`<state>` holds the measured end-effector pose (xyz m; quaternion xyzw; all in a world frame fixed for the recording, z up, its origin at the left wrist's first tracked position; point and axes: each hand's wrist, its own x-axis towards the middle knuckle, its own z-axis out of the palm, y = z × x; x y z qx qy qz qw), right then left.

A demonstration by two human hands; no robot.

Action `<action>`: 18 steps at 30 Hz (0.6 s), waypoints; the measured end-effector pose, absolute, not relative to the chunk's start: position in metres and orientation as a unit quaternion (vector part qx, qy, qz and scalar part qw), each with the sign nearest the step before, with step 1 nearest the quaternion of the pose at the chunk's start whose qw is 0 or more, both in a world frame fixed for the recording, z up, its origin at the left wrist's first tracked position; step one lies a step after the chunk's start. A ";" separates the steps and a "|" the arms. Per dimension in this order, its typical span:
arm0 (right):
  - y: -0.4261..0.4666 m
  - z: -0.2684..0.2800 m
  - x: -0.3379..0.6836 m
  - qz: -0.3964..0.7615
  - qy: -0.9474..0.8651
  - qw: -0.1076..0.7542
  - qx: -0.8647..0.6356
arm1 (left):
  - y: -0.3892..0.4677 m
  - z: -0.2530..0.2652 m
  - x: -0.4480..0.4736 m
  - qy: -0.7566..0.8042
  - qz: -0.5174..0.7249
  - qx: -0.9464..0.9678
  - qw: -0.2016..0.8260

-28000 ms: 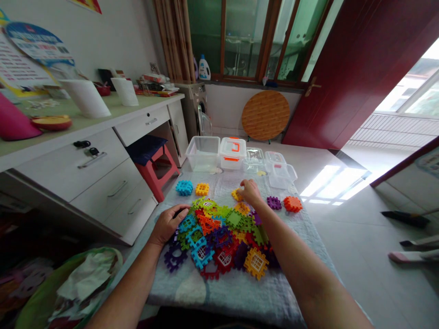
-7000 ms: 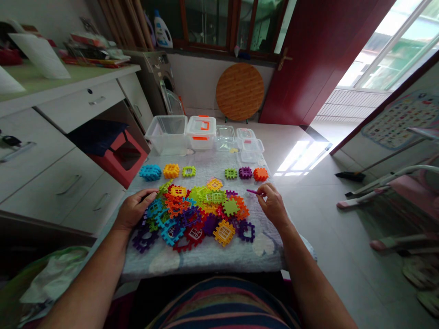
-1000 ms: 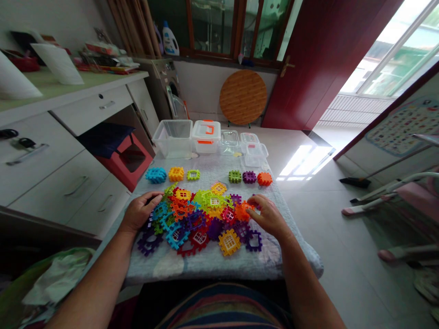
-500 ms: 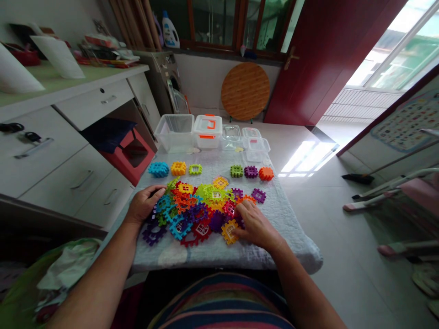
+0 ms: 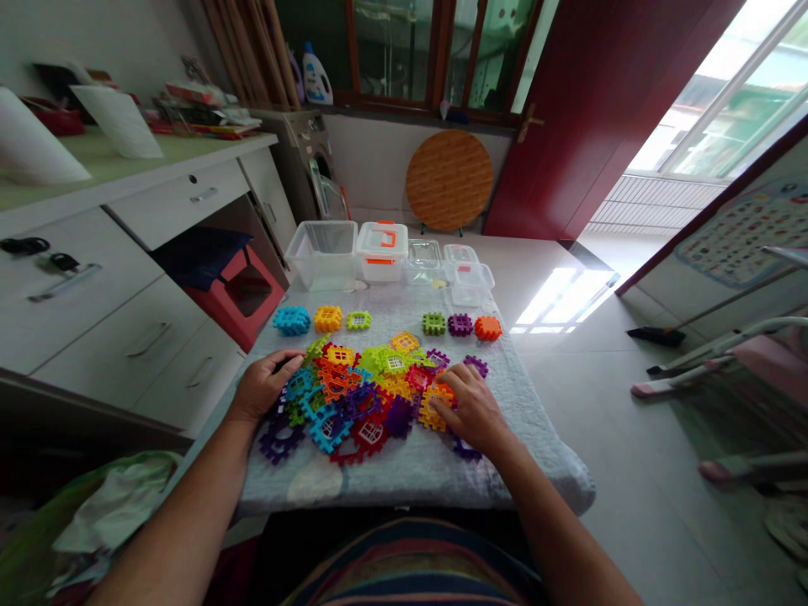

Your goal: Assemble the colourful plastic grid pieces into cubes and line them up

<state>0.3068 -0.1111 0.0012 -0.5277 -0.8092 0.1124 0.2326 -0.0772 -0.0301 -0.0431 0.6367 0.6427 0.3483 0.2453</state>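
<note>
A heap of colourful notched plastic building tiles (image 5: 363, 400), several with window lattices, lies on the cloth-covered table. At the heap's right side my right hand (image 5: 473, 408) pinches a yellow window tile (image 5: 435, 407) between thumb and fingers. Beneath that hand a dark purple tile (image 5: 467, 449) sticks out toward me, while another purple tile (image 5: 476, 364) lies just beyond its fingers. My left hand (image 5: 265, 387) rests at the heap's left edge, thumb and forefinger a little apart, beside a green tile (image 5: 317, 346) and blue ones. It appears to hold nothing.
Behind the heap stand a blue stack (image 5: 291, 320), a yellow stack (image 5: 327, 318), a light green tile (image 5: 358, 321), then green (image 5: 433, 323), purple (image 5: 460, 324) and orange (image 5: 488, 327) stacks. Clear boxes (image 5: 321, 257) line the far edge, one with a lid (image 5: 382, 240).
My right hand has moved away from me and slightly right with the yellow window tile. The dark purple tile under it shows more now. My left hand stays by the heap.
</note>
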 end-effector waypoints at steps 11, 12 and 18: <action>-0.119 0.002 0.308 0.180 -0.830 0.219 -0.480 | -0.030 -0.046 -0.079 0.642 0.352 0.639 0.239; -0.116 0.002 0.308 0.190 -0.824 0.231 -0.482 | -0.030 -0.045 -0.078 0.641 0.352 0.638 0.240; -0.095 0.001 0.302 0.216 -0.762 0.292 -0.536 | -0.030 -0.043 -0.078 0.643 0.356 0.635 0.239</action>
